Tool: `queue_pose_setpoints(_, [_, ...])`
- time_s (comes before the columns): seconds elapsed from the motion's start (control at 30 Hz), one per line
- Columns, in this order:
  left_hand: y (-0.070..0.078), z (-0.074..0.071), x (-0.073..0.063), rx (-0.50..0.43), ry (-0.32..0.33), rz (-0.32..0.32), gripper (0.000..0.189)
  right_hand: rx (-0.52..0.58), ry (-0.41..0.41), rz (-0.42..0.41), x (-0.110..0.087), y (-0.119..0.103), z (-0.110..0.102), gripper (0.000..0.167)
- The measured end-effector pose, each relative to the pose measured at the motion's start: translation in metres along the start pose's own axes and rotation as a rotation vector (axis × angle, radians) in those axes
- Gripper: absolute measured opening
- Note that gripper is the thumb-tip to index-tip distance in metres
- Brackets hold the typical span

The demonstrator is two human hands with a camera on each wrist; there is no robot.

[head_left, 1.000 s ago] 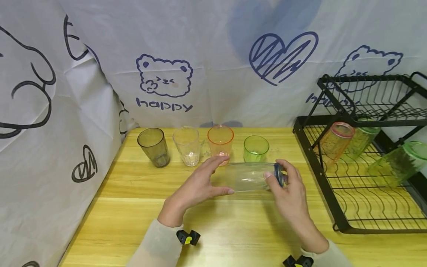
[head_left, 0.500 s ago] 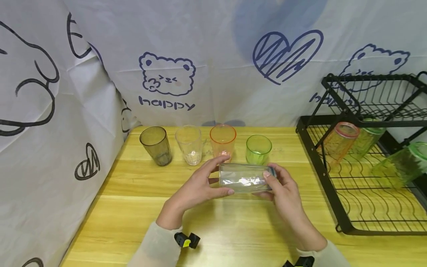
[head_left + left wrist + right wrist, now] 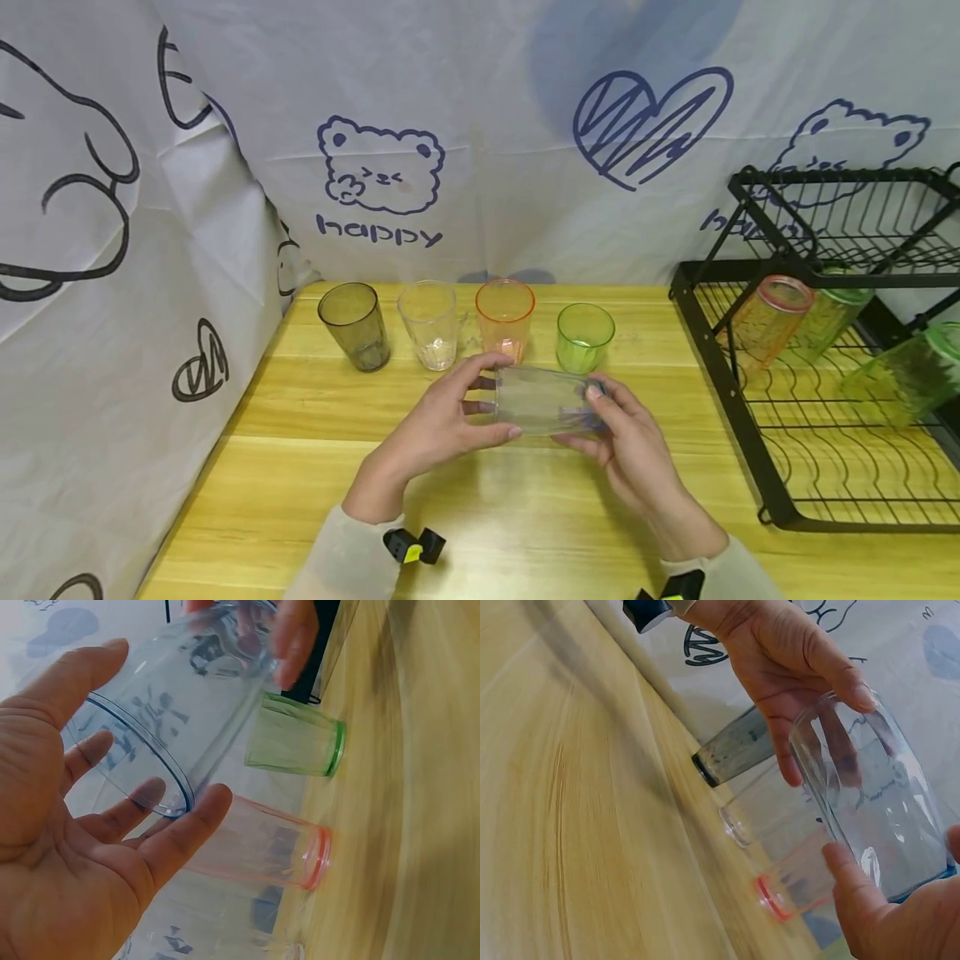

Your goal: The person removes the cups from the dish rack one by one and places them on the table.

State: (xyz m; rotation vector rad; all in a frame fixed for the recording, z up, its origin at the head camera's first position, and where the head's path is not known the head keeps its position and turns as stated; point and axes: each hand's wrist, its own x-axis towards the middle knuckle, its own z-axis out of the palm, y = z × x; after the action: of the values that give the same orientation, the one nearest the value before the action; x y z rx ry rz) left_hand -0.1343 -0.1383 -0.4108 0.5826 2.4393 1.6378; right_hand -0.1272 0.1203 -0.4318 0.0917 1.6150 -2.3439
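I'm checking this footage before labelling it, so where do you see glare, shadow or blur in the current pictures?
Head view: pale glare on the yellow wooden table; left wrist view: tilted sideways, with the bare right hand looking soft near the top; right wrist view: white highlights on the clear, glass-like cylindrical cup, and a dark shadow band across the table.

Cream sleeves (image 3: 352, 557), black wrist cameras (image 3: 396, 545)

I hold one clear glass (image 3: 534, 402) sideways above the bench (image 3: 517, 533). Its wall is shiny and transparent, with bluish tint at the end in my right grip (image 3: 632, 437); my left grip (image 3: 450, 417) curves around the other end.
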Motion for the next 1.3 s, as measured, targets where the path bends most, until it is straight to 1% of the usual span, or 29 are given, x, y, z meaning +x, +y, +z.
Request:
queue_pose_setpoints(0.07, [0.001, -0.001, -0.002, 0.051, 0.017, 0.002, 0.077, 0.006, -0.017, 0.024, 0.002, 0.001, -0.001, 0.053])
queue_pose_setpoints(0.13, [0.003, -0.002, -0.003, 0.081, 0.027, 0.003, 0.076, 0.013, -0.028, 0.044, 0.004, 0.004, -0.001, 0.055])
queue_pose_setpoints(0.37, [0.009, -0.004, -0.009, 0.139, 0.039, -0.005, 0.075, 0.031, -0.052, 0.091, 0.006, 0.009, -0.002, 0.052])
queue_pose_setpoints(0.47, [0.011, -0.005, -0.012, 0.168, 0.037, -0.007, 0.076, 0.021, -0.063, 0.11, 0.006, 0.01, -0.001, 0.054])
queue_pose_setpoints(0.53, [0.013, -0.005, -0.013, 0.184, 0.032, -0.003, 0.077, -0.015, -0.053, 0.113, 0.006, 0.011, 0.0, 0.055])
queue_pose_setpoints(0.63, [0.014, -0.006, -0.015, 0.215, 0.028, 0.006, 0.079, -0.105, -0.023, 0.099, 0.005, 0.012, 0.001, 0.054])
queue_pose_setpoints(0.7, [0.014, -0.006, -0.017, 0.238, 0.031, 0.014, 0.079, -0.191, -0.005, 0.077, 0.004, 0.013, 0.002, 0.053])
queue_pose_setpoints(0.83, [0.016, -0.006, -0.02, 0.271, 0.04, 0.019, 0.08, -0.342, 0.006, 0.007, 0.002, 0.012, 0.001, 0.051])
queue_pose_setpoints(0.9, [0.017, -0.007, -0.021, 0.291, 0.049, 0.01, 0.081, -0.405, 0.009, -0.032, 0.0, 0.011, 0.0, 0.05])
queue_pose_setpoints(0.97, [0.019, -0.008, -0.023, 0.32, 0.065, -0.009, 0.082, -0.445, 0.004, -0.072, -0.002, 0.007, -0.002, 0.05])
queue_pose_setpoints(1.03, [0.022, -0.01, -0.025, 0.347, 0.081, -0.04, 0.081, -0.502, 0.007, -0.117, -0.005, 0.003, -0.006, 0.05])
queue_pose_setpoints(1.1, [0.024, -0.013, -0.028, 0.373, 0.099, -0.082, 0.08, -0.588, 0.028, -0.173, -0.008, -0.003, -0.011, 0.051])
queue_pose_setpoints(1.2, [0.026, -0.021, -0.034, 0.396, 0.12, -0.124, 0.08, -0.769, 0.096, -0.256, -0.014, -0.014, -0.022, 0.053])
queue_pose_setpoints(1.3, [0.028, -0.033, -0.042, 0.426, 0.154, -0.145, 0.081, -0.923, 0.168, -0.334, -0.02, -0.024, -0.035, 0.053])
